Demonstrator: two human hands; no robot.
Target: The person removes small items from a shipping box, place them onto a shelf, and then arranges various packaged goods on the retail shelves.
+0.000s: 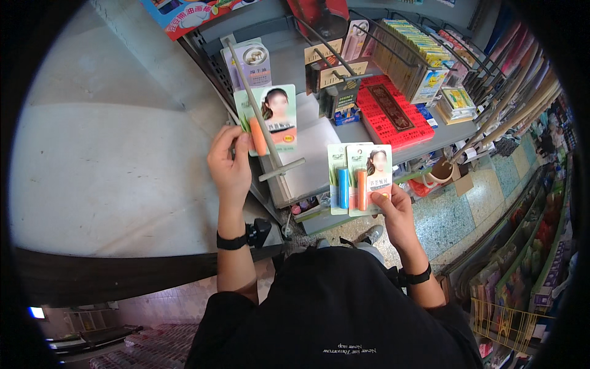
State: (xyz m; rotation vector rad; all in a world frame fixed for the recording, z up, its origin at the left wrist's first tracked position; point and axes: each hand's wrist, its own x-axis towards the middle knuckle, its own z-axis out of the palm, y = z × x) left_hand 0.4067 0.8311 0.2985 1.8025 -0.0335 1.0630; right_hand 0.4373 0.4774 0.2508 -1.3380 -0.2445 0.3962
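My left hand (233,159) pinches the lower left edge of a carded lip balm with an orange tube (283,131). That card is at a metal display hook (252,99), whose rod passes in front of it; whether the card hangs on the rod cannot be told. My right hand (392,207) holds two overlapping carded lip balms by their lower right edge, one with an orange tube (362,189), one with a blue tube (342,187). A purple and white carded product (253,64) is behind the left card, near the hook's back end.
More hooks (332,48) carry boxed lip balms (343,76) and a long row of yellow-topped packets (410,50). A red box (392,110) and white sheets (318,138) lie on the grey shelf. To the left is a bare white shelf surface (115,175). Wooden sticks (511,108) jut in at the right.
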